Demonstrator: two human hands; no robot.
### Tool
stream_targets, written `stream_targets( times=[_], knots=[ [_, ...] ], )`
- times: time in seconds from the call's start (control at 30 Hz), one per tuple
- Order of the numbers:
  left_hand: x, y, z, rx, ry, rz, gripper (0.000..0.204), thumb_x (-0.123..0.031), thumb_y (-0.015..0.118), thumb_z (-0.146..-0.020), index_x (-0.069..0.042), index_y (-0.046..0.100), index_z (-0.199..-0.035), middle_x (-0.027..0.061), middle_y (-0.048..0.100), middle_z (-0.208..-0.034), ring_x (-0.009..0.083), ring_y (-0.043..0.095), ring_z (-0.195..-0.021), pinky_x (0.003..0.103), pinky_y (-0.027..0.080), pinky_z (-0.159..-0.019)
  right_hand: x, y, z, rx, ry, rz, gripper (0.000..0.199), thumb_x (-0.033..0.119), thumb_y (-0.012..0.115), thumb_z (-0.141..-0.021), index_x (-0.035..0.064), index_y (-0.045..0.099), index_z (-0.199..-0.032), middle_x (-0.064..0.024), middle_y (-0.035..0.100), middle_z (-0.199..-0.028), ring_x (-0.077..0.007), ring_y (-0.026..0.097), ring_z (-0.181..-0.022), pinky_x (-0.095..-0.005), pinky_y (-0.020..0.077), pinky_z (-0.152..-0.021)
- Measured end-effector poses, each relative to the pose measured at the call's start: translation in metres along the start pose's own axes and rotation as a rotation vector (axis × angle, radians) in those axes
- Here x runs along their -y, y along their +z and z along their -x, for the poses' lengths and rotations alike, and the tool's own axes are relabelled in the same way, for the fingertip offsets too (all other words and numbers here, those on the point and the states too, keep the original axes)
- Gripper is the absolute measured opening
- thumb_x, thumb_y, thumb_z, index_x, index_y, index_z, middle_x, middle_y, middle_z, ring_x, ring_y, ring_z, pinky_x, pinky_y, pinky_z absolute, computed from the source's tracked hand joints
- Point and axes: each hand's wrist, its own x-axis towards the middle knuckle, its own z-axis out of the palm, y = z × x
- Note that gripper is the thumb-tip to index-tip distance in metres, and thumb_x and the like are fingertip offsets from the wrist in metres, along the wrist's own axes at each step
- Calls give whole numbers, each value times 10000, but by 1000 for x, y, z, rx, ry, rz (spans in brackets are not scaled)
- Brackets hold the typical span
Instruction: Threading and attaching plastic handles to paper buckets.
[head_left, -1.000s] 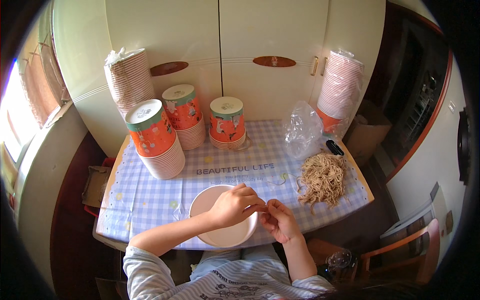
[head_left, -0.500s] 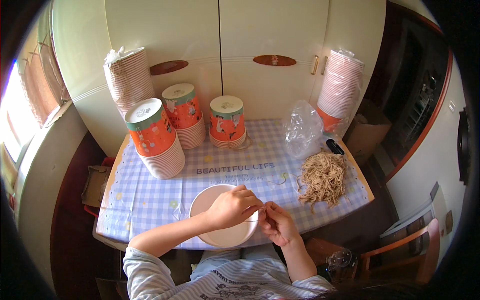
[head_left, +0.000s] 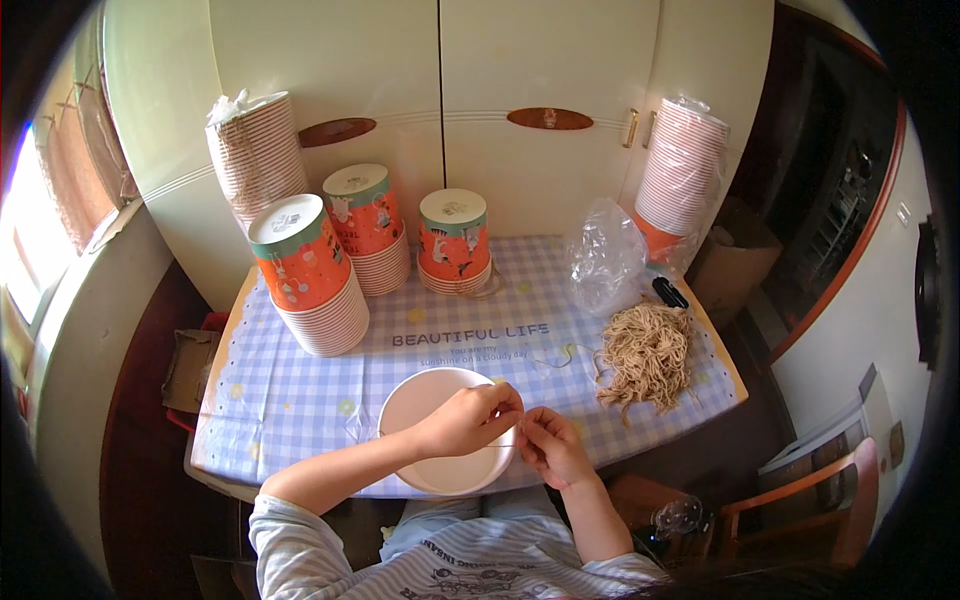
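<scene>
A white paper bucket (head_left: 407,400) stands mouth up at the table's near edge, its inside facing me. Over its right part reaches my left hand (head_left: 472,418), fingers pinched together. Just beyond the rim, my right hand (head_left: 556,450) is closed in a pinch close to the left fingertips. A thin string (head_left: 508,446) shows between the two hands at the bucket's right rim. Its ends are hidden by the fingers. To the right lies a tangled heap of tan strings (head_left: 645,358).
Upside-down stacks of orange and green paper buckets (head_left: 312,275) stand at the back left and middle. A bagged stack (head_left: 682,170) is at the back right, by a crumpled clear plastic bag (head_left: 605,260) and a black marker (head_left: 670,293). A wooden chair (head_left: 850,510) is at the right.
My left hand has shifted slightly down, its fingers still pinched near the right hand. The right hand has moved down a little too. The bucket stays in place.
</scene>
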Motion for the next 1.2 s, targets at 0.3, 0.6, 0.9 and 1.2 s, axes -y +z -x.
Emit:
stream_targets(
  times=[0.3,0.6,0.9,1.2],
  knots=[
    [1,-1,1,-24,19,-37,139,-124,543,-822,9,541,-861,135,604,-745,264,603,-687,329,473,-633,-5,1,-1,-1,-55,26,101,170,559,-860,75,529,-879,-11,546,-690,-48,427,-463,-159,280,-382],
    [1,-1,0,10,-19,-9,143,-131,575,-771,3,582,-819,133,601,-741,241,600,-664,329,475,-615,-5,0,0,-86,-106,-7,105,157,572,-851,77,513,-882,-20,555,-677,-62,437,-457,-172,298,-391],
    [7,3,0,-2,35,-97,144,-140,600,-735,-21,606,-817,118,583,-717,234,571,-649,324,473,-615,-6,0,0,-77,-167,102,125,174,583,-846,72,513,-867,-24,561,-676,-64,429,-454,-178,293,-393],
    [7,2,2,-23,67,-95,116,-128,586,-786,-37,628,-845,113,596,-772,265,576,-686,340,471,-643,-9,0,0,-60,-149,104,129,174,576,-851,61,525,-883,-31,565,-675,-58,403,-430,-177,273,-373]
  ],
)
